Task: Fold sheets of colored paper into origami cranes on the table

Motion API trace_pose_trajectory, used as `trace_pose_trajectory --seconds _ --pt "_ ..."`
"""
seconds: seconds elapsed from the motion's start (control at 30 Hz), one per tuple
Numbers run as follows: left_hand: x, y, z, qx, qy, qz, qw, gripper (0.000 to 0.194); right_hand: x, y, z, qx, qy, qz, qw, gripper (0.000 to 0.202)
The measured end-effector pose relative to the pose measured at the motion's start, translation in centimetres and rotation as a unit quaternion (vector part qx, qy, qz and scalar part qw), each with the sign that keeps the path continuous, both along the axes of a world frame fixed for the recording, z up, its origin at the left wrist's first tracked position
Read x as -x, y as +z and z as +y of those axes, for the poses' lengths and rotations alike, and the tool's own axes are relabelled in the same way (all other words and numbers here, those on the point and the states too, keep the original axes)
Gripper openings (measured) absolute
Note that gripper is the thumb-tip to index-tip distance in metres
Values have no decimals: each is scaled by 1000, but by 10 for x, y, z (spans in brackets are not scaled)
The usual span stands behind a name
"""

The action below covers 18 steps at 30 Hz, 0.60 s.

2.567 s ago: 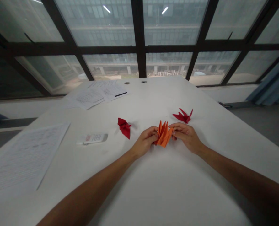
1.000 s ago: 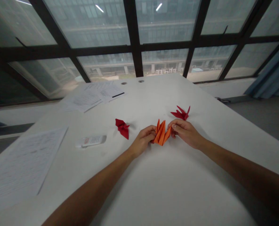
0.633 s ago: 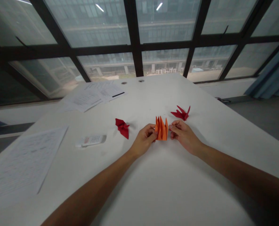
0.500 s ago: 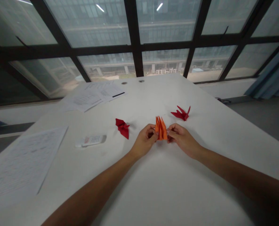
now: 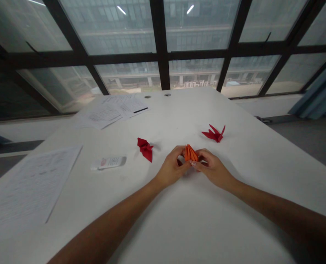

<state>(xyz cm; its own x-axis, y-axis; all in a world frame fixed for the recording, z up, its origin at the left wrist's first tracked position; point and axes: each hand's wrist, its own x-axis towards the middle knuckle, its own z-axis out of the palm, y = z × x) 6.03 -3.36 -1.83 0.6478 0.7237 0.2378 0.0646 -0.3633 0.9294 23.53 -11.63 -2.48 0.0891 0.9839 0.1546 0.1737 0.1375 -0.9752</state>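
An orange folded paper piece (image 5: pixel 191 153) with several pointed layers is held between both hands over the white table. My left hand (image 5: pixel 174 165) grips its left side, and my right hand (image 5: pixel 211 166) grips its right side. Both thumbs meet at its lower edge, hiding part of it. One red folded paper bird (image 5: pixel 145 149) lies to the left of my left hand. Another red folded bird (image 5: pixel 215 133) rests beyond my right hand, its points spread upward.
A white remote control (image 5: pixel 110 162) lies on the left of the table (image 5: pixel 201 220). Printed sheets (image 5: pixel 107 112) are spread at the back left, and another sheet (image 5: pixel 33 183) lies at the near left. Windows stand behind the table.
The orange paper has tilted and its points look lower. My thumbs have come together at its lower edge. The whole view has shifted slightly.
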Motion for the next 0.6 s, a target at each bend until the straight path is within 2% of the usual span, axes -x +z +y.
trace_pose_trajectory --seconds 0.13,0.23,0.4,0.6 --pt "0 1 0 60 -30 -15 998 33 -1 -1 1 25 25 68 997 27" --pt "0 -2 2 94 -33 -47 994 34 -2 -1 2 26 19 80 996 28" --pt "-2 -6 5 144 -24 -93 985 54 -2 -5 2 13 16 75 997 26" --pt "-3 -4 7 172 -30 -115 978 48 1 -7 1 3 -15 104 994 46"
